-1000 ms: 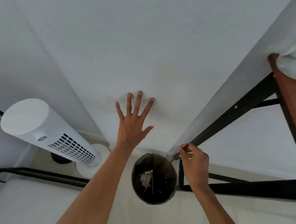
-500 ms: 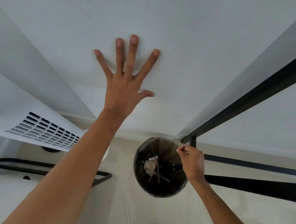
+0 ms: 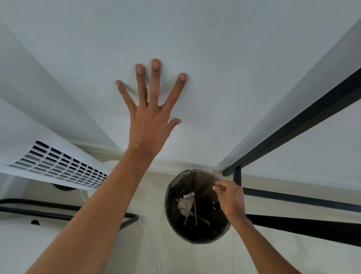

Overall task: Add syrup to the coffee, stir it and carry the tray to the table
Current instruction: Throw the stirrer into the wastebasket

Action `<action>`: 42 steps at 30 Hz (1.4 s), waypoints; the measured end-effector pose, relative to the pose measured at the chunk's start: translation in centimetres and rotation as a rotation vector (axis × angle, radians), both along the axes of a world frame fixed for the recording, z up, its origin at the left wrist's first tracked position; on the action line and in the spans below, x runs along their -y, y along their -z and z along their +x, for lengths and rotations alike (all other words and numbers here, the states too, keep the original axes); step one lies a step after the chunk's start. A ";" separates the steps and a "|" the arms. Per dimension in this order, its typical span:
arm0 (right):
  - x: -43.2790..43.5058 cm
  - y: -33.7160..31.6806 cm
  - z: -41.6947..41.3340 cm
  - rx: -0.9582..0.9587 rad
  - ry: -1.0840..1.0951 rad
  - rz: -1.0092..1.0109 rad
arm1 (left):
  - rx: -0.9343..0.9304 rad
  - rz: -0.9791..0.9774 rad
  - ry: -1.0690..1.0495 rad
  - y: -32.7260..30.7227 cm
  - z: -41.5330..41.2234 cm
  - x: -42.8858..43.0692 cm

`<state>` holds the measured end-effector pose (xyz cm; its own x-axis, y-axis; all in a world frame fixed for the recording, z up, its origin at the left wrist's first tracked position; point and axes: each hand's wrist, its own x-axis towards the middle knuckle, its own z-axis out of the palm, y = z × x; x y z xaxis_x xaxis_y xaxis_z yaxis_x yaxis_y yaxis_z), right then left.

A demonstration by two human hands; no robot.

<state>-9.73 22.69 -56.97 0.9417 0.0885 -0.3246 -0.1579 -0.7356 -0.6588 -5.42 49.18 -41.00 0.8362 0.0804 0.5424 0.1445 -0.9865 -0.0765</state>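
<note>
Below the head camera, on pale floor against a white painted wall (image 3: 211, 38):

Item: round black mesh waste bin lined with a dark bag (image 3: 196, 206). Holds crumpled white paper scraps and thin wooden stir sticks (image 3: 195, 208), the sticks slender, straight and matt.

Item: right hand (image 3: 229, 197), poised over the bin's right rim. Thumb and forefinger are pinched close, the other fingers curled; whether anything is between the tips cannot be told, as nothing shows there.

Item: left hand (image 3: 152, 117), fingers spread wide, palm flat on the wall, holding nothing, apparently a brace.

Item: white ribbed plastic tower fan (image 3: 55, 164), slotted grille, to the left, with a thin white cable (image 3: 155, 250) trailing over the floor.

Item: black square-section metal frame (image 3: 302, 124), smooth, to the right, one leg just beside the bin.

Task's things: coffee, syrup and tray are not in view; their place cannot be told.

Step in hand, as judged: discarding a used stirrer. To do it well, let go only with the fingertips well inside the rim so the light stick falls among the others rather than tipping over the mesh edge; lean steadily on the wall; mind the cable when turning back for the tray.
</note>
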 end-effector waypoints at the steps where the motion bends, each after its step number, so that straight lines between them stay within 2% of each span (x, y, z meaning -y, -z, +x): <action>1: -0.1 -0.3 0.0 0.001 -0.004 -0.001 | -0.007 -0.013 -0.005 0.1 -0.1 0.1; 6: -0.3 -2.7 -0.2 0.036 -0.047 -0.022 | -0.067 -0.083 0.014 -0.3 -1.0 0.7; 10: -0.3 -7.5 -1.0 0.047 -0.157 -0.115 | -0.247 -0.153 0.032 -2.4 -3.8 1.5; 14: -0.4 -15.2 -1.2 -0.011 -0.372 -0.210 | -0.519 -0.301 0.037 -6.4 -9.4 1.9; 19: -1.0 -27.9 -2.3 0.001 -0.474 -0.343 | -0.774 -0.415 -0.141 -15.0 -15.9 2.9; 22: -0.9 -36.0 -3.6 0.067 -0.514 -0.365 | -0.863 -0.428 -0.166 -21.3 -18.7 3.9; 27: -0.6 -46.8 -3.9 0.278 -0.531 -0.383 | -0.736 -0.441 -0.156 -31.5 -19.0 4.4; 32: 1.3 -54.3 -3.1 0.470 -0.509 -0.361 | -0.592 -0.402 -0.145 -38.7 -17.8 6.8; 37: 6.6 -59.0 -2.0 0.535 -0.495 -0.388 | -0.552 -0.402 -0.097 -42.5 -16.6 11.9; 42: 14.5 -60.9 -0.3 0.555 -0.465 -0.383 | -0.541 -0.393 -0.049 -44.2 -14.1 18.7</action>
